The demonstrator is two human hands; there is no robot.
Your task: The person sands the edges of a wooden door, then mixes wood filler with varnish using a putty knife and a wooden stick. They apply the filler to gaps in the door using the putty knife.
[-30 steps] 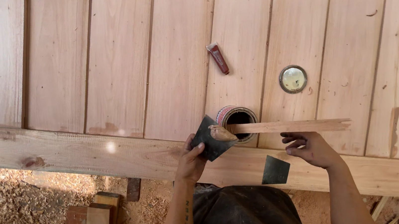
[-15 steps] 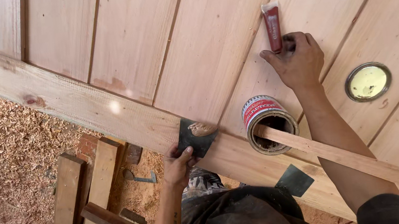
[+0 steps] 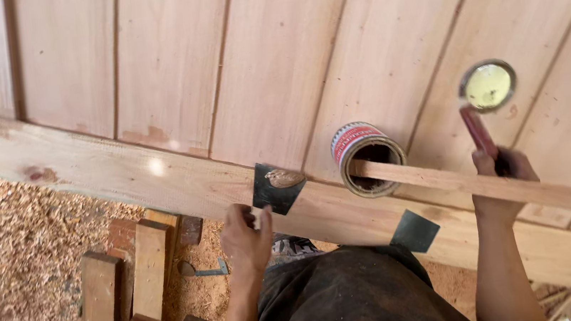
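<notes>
Sawdust covers the floor (image 3: 2,250) below your hands, under a big plank door panel (image 3: 274,61). Your left hand (image 3: 246,238) pinches a dark scraper blade (image 3: 275,187) carrying brown filler. Your right hand (image 3: 503,173), half a second ago just reaching it, now grips the red tube (image 3: 478,131), lifted beside the open tin (image 3: 365,158) and stir stick (image 3: 467,183); beyond lies the tin's lid (image 3: 487,85).

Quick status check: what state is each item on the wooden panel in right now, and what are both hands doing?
Tin can: open, upright, wooden stick resting in it.
Round lid: off, lying flat.
Dark scraper: putty on its blade, held by left hand.
Red tube: gripped by right hand.
Second scraper: lying unused.
</notes>
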